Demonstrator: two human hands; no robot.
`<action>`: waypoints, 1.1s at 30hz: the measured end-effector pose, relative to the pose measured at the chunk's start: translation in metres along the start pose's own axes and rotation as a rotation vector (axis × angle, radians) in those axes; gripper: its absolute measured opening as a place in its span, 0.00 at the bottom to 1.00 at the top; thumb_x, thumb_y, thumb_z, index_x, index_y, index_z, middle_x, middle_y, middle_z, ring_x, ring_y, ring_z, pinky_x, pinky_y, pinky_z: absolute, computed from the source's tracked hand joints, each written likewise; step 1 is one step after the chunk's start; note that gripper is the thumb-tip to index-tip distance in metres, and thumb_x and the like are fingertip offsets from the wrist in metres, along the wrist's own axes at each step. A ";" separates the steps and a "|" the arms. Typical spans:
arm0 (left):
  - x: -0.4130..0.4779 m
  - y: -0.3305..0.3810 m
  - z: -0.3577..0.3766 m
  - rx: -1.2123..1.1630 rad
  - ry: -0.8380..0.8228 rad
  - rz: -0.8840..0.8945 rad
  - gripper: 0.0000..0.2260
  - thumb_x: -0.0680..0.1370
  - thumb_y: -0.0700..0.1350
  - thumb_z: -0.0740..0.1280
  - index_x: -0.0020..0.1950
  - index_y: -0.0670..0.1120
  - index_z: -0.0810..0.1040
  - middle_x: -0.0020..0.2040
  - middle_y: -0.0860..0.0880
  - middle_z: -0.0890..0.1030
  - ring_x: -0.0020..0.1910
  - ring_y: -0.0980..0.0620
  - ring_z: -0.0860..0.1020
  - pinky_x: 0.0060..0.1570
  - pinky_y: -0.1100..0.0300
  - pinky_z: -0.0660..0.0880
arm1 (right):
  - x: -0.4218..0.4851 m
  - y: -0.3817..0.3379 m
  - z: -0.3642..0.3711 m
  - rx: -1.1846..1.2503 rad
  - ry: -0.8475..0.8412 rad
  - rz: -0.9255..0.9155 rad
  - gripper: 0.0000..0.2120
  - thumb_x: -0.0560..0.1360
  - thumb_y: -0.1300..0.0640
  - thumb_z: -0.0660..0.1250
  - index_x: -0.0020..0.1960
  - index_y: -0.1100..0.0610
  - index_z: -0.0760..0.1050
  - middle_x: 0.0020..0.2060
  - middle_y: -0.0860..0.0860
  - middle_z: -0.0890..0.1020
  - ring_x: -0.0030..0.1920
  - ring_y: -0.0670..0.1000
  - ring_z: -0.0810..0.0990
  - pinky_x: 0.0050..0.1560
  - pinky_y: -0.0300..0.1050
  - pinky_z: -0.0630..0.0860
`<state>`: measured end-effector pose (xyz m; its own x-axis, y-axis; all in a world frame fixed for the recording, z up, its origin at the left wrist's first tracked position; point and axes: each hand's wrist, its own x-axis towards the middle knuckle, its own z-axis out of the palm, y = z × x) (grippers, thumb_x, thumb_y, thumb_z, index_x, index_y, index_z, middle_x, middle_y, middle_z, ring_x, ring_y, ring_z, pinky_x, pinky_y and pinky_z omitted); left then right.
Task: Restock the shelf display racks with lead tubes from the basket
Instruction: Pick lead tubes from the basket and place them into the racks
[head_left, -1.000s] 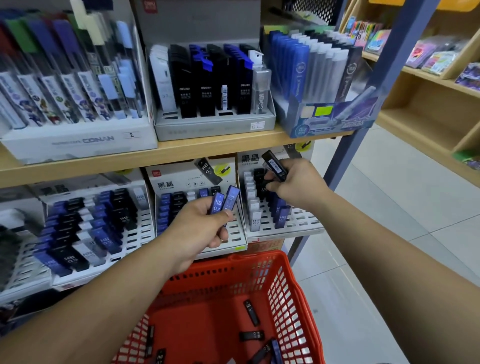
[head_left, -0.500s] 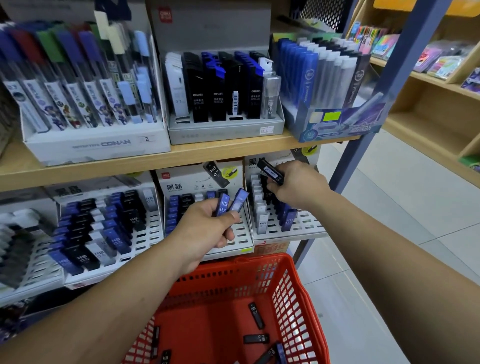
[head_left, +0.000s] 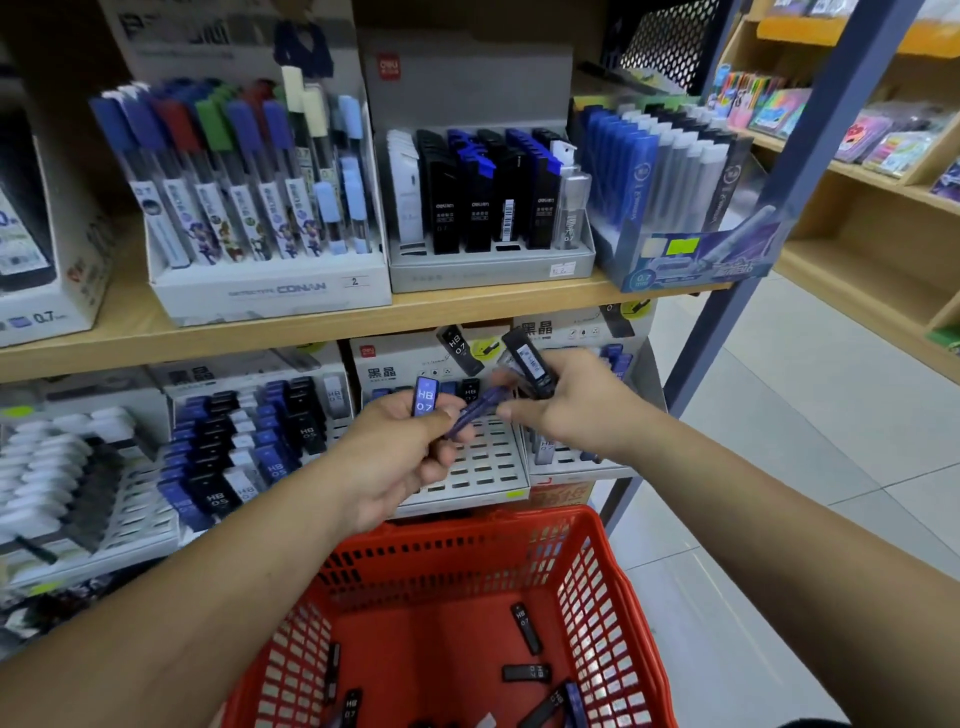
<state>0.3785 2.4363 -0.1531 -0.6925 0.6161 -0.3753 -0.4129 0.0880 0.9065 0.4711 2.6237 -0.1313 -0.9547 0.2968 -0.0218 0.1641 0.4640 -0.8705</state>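
Note:
My left hand (head_left: 395, 457) grips a blue HB 0.7 lead tube (head_left: 425, 395) upright and the near end of a second blue tube (head_left: 480, 408) that lies slanted. My right hand (head_left: 566, 410) holds a black lead tube (head_left: 531, 364) and pinches the far end of that slanted blue tube. Both hands meet in front of the middle grey slotted rack (head_left: 478, 467) on the lower shelf. The red basket (head_left: 597, 587) below holds several loose black and blue tubes (head_left: 525, 626).
A right rack (head_left: 571, 457) and left racks (head_left: 249, 441) with blue, black and white tubes flank the middle one. The upper wooden shelf (head_left: 311, 327) carries display boxes of leads. A blue steel post (head_left: 769, 228) stands right, with tiled floor beyond.
My right hand left the right rack and came left to my left hand, still holding the black tube, and now pinches one of the two blue tubes there.

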 end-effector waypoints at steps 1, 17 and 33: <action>-0.003 0.003 -0.003 -0.032 -0.027 -0.017 0.07 0.85 0.37 0.63 0.60 0.39 0.79 0.44 0.40 0.82 0.30 0.53 0.72 0.24 0.63 0.67 | -0.001 -0.001 0.002 0.056 0.015 0.009 0.09 0.77 0.65 0.74 0.57 0.60 0.83 0.36 0.43 0.82 0.29 0.37 0.78 0.32 0.28 0.70; -0.003 0.001 -0.045 0.379 0.137 -0.056 0.06 0.85 0.43 0.62 0.59 0.44 0.76 0.37 0.47 0.74 0.25 0.55 0.65 0.22 0.63 0.59 | 0.024 0.003 0.033 -0.082 0.232 0.033 0.06 0.75 0.57 0.78 0.50 0.53 0.82 0.39 0.44 0.84 0.34 0.44 0.80 0.39 0.40 0.77; 0.010 0.001 -0.070 0.334 0.195 0.134 0.08 0.78 0.47 0.74 0.57 0.49 0.86 0.52 0.48 0.87 0.46 0.52 0.81 0.39 0.58 0.76 | 0.066 -0.005 0.063 -0.828 0.181 -0.036 0.16 0.79 0.51 0.70 0.65 0.47 0.78 0.51 0.53 0.83 0.53 0.59 0.81 0.44 0.47 0.75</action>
<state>0.3296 2.3873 -0.1692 -0.8397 0.4821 -0.2499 -0.1186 0.2863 0.9508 0.3916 2.5886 -0.1592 -0.9200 0.3665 0.1389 0.3308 0.9161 -0.2264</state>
